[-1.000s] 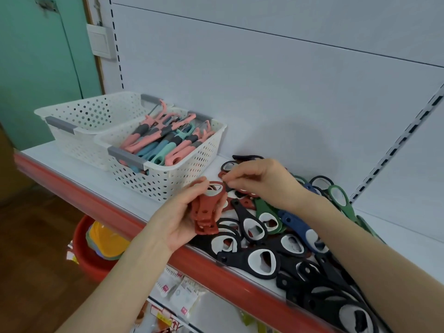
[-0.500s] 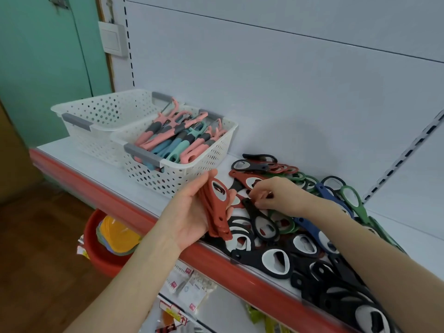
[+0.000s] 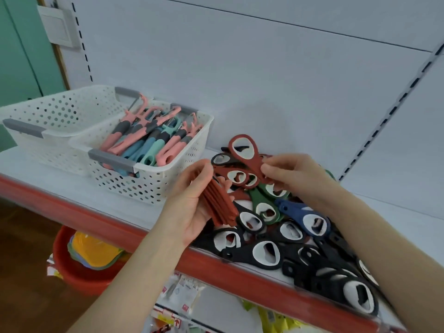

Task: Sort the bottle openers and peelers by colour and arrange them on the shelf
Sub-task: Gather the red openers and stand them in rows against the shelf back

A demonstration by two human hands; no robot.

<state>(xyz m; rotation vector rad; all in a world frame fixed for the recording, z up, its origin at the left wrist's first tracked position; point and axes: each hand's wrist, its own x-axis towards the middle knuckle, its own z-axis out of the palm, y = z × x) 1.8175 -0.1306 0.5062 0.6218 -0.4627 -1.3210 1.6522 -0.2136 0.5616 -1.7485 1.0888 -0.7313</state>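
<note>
Running across the view, the white metal shop shelf with a red front lip (image 3: pixel 115 207) carries everything. On its left stand two white perforated plastic baskets with grey handles: the far one (image 3: pixel 48 109), and the near one (image 3: pixel 144 186), which is packed with pink, blue and teal plastic-handled peelers (image 3: pixel 149 140). To the right lies a loose heap of flat, rubbery-looking bottle openers (image 3: pixel 266 255), mostly black, with a few green, blue and red ones toward the back.

The left hand (image 3: pixel 189 207) hovers at the heap's left edge, fingers and thumb curled round an edge-on stack of red openers (image 3: pixel 218 205). The right hand (image 3: pixel 293 174) pinches a single red bottle opener (image 3: pixel 257 168) by its narrow handle end, lifted clear of the heap. Its long axis runs up and left from the fingers, ring end leading.

The stack sits just down-left of that ring, so joining them looks like a short move, with the left hand as the nearer receiver. The gap between them looks open, and the near basket's corner is just beside the left hand.
</note>
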